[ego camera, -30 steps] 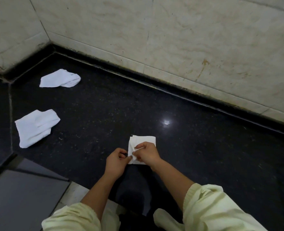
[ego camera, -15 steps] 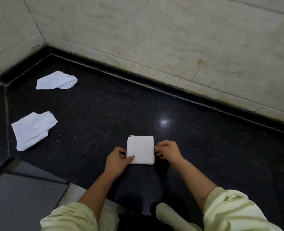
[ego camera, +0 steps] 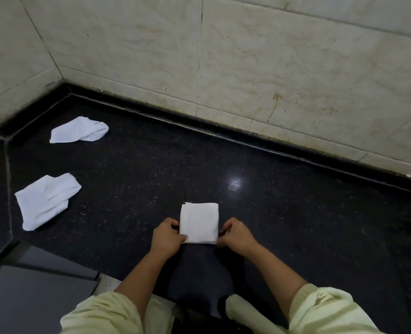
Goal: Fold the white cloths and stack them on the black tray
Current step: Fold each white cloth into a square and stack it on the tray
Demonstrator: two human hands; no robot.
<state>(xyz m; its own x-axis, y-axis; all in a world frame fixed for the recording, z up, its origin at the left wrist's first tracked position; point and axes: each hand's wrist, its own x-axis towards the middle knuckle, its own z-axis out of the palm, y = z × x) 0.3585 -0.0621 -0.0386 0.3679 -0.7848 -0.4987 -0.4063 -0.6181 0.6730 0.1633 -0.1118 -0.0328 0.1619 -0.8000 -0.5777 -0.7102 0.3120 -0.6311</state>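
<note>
Folded cloth [ego camera: 199, 222] lies flat on the black counter [ego camera: 296, 225], centre, near-square. Its slightly longer axis points away toward the tiled wall [ego camera: 272, 80]. Left hand [ego camera: 167, 235] pinches the near-left corner, thumb on top. Right hand [ego camera: 235, 235] grips the near-right edge, fingers curled. Two loose cloths [ego camera: 46, 201] [ego camera: 79, 129] lie well apart, far left.

A: Which colour is shown by the folded cloth [ego camera: 199, 222]?
B: Plain white, unpatterned; the same is seen on the far loose cloth [ego camera: 79, 129] and the near loose cloth [ego camera: 46, 200].
A: And the counter [ego camera: 151, 169]?
B: Glossy black, flecked with fine pale specks. The wall tiles [ego camera: 272, 68] are veined faint brown on cream, with one rust-orange streak [ego camera: 275, 102]. The sleeves [ego camera: 98, 314] are coloured pale yellow.
</note>
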